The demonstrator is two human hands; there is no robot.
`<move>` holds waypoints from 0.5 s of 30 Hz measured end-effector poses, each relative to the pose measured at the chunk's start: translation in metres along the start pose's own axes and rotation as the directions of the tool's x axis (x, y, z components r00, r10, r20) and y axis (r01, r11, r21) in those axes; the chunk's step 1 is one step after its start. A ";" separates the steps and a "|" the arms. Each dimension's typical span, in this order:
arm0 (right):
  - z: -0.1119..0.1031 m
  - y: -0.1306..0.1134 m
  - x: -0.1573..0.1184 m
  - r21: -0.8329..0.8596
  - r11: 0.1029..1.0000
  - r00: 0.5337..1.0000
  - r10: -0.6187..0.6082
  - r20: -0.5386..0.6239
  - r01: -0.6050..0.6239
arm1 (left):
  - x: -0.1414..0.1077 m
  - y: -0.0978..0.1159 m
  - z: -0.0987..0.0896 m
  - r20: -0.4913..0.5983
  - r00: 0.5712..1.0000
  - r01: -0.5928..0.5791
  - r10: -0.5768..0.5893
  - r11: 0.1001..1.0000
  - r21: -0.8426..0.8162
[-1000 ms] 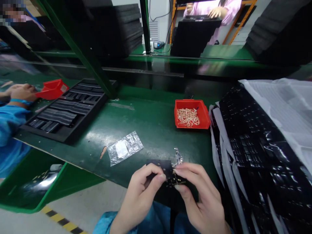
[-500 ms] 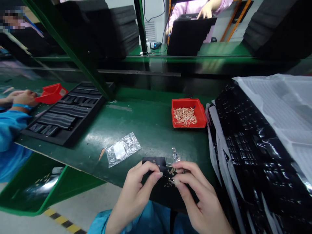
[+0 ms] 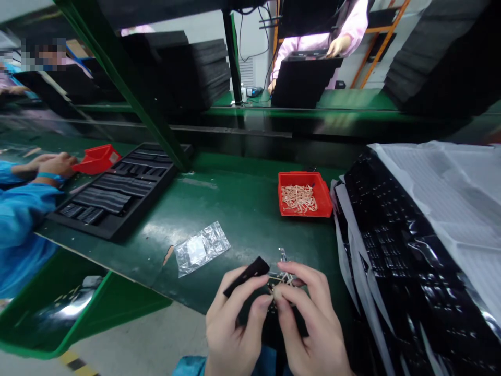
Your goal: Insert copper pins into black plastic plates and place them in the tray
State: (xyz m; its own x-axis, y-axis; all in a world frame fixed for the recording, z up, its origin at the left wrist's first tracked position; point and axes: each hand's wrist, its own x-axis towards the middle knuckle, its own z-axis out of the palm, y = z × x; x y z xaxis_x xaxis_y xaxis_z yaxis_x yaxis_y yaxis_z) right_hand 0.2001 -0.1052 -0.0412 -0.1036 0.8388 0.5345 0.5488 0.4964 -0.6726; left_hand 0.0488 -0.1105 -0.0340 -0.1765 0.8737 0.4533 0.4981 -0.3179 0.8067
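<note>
Left of the red bin (image 3: 305, 194) on my bench (image 3: 235, 209) lies a clear bag (image 3: 201, 247). Nearer me than it, my left hand (image 3: 235, 324) pinches the black part (image 3: 246, 275); my right hand (image 3: 309, 324) grip pinches its small metal clips (image 3: 282, 272).

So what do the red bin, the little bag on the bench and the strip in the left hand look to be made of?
Red bin: likely moulded plastic, uniform glossy red with thin walls. Bag: clear plastic film, crinkled and catching glare. Strip in the left hand: matte black, probably plastic or foam; too small to tell which.
</note>
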 end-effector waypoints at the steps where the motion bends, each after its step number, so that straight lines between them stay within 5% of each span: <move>1: 0.002 -0.002 0.001 -0.013 1.000 1.000 -0.025 -0.001 0.025 | 0.001 0.000 0.001 0.002 1.000 0.025 -0.025 0.999 -0.045; 6: 0.010 -0.004 0.007 -0.043 0.994 0.995 -0.103 -0.005 0.103 | 0.012 0.002 -0.001 0.027 0.982 0.190 -0.189 0.967 -0.169; 10: 0.020 -0.008 0.008 0.016 1.000 1.000 -0.025 -0.004 0.025 | 0.014 0.002 -0.003 0.077 0.958 0.285 -0.275 0.929 -0.234; 15: 0.027 -0.020 0.005 0.052 0.998 0.999 0.034 -0.021 -0.033 | 0.015 -0.012 -0.007 -0.031 0.941 0.317 -0.336 0.913 -0.258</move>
State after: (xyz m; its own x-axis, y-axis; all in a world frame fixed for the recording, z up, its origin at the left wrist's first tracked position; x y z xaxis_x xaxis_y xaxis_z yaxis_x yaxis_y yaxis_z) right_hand 0.1660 -0.1050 -0.0391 -0.0677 0.8502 0.5221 0.5078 0.4798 -0.7155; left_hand 0.0343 -0.0961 -0.0343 -0.3597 0.9179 0.1673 0.1796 -0.1078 0.9778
